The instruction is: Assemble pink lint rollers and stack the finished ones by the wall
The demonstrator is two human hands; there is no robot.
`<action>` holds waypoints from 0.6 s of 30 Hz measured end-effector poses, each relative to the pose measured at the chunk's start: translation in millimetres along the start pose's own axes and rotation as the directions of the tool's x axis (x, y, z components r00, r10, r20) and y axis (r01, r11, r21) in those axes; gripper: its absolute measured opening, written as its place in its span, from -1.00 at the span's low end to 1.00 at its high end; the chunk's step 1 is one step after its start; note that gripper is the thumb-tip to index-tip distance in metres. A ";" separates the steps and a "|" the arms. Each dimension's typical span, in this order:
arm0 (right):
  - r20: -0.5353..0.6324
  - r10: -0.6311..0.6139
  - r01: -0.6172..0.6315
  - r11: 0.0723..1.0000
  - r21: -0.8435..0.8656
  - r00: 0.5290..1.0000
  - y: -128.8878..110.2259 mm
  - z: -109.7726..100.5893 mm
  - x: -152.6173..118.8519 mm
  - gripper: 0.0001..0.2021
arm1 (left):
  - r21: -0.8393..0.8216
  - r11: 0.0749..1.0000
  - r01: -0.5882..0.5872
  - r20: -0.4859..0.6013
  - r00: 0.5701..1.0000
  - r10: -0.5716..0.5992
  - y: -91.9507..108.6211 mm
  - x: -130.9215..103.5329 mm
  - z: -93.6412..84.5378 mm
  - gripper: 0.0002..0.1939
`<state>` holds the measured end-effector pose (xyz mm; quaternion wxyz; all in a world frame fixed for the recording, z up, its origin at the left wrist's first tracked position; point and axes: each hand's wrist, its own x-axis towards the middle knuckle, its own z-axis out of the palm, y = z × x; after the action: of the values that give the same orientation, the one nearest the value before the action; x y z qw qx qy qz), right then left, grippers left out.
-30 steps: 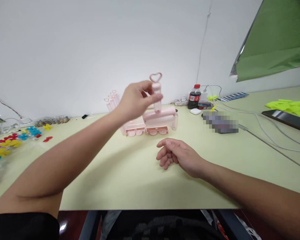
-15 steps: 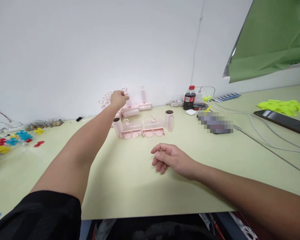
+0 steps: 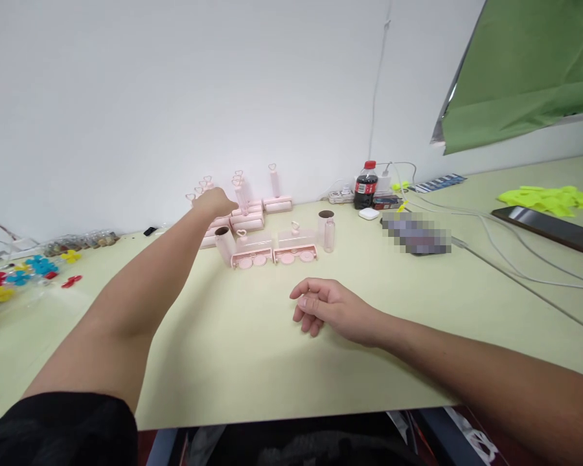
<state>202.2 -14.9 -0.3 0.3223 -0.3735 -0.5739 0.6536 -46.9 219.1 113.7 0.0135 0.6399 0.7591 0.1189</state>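
My left hand reaches far across the table among pink pieces with heart-shaped tops; its fingertips are largely hidden, and I cannot make out whether it holds anything. My right hand hovers over the front middle of the table with loosely curled fingers apart and nothing in them. Between the hands and the wall are two pink trays with round parts, flanked by a pink cylinder at left and another at right. A clear pink tube stands against the right cylinder.
A cola bottle, a white case and cables stand at the back right. Farther right lie a blurred object, a dark tablet and yellow-green material. Colourful flower-shaped pieces lie at far left.
My left hand has moved left, away from the upright heart-topped pieces near the middle, and more of them show. My right hand has stayed nearly still. The view has shifted slightly.
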 end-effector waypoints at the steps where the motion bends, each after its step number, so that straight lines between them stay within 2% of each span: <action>1: 0.002 0.002 -0.002 1.000 -0.004 1.000 -0.4 0.5 0.1 -0.70 | 0.102 0.995 -0.003 0.049 0.999 -0.002 -1.6 -5.5 -5.6 -0.63; 3: 0.001 0.008 -0.008 1.000 -0.012 1.000 -0.9 1.3 0.4 -0.70 | 0.226 0.974 -0.024 0.170 0.985 -0.015 -3.6 -18.4 -13.7 -0.60; 6: -0.012 0.012 -0.012 1.000 -0.013 1.000 -0.5 1.6 1.6 -0.69 | 0.253 0.965 -0.072 0.334 0.942 -0.018 -4.9 -37.0 -14.9 -0.59; 8: -0.024 0.004 -0.004 1.000 -0.007 1.000 0.3 1.0 2.5 -0.68 | 0.240 0.967 -0.085 0.369 0.930 -0.010 -5.5 -43.8 -11.3 -0.62; 11: -0.040 -0.008 0.008 1.000 0.002 0.999 1.0 -0.3 3.2 -0.67 | 0.228 0.969 -0.095 0.346 0.938 0.010 -6.6 -43.5 -13.4 -0.68; 13: -0.046 -0.010 0.010 1.000 0.005 0.999 0.9 -1.1 3.4 -0.65 | 0.244 0.967 -0.079 0.259 0.966 0.013 -6.8 -42.1 -26.2 -0.69; 15: -0.039 -0.009 0.009 1.000 0.003 0.999 0.8 -1.6 3.6 -0.65 | 0.237 0.971 -0.042 0.076 0.997 0.025 -5.5 -47.9 -46.0 -0.68; 17: -0.028 -0.009 0.009 1.000 0.002 1.000 0.9 -2.1 3.9 -0.63 | 0.131 0.990 -0.058 -0.139 0.987 0.076 -1.9 -67.4 -64.1 -0.69; 18: -0.026 -0.012 0.013 1.000 0.009 1.000 1.0 -2.4 4.0 -0.62 | 0.022 0.993 -0.115 -0.241 0.964 0.117 0.8 -83.2 -69.2 -0.70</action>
<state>202.2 -10.4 -1.9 0.3355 -0.3769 -0.5690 0.6493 -43.1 126.8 170.1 -0.0884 0.6639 0.7169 0.1936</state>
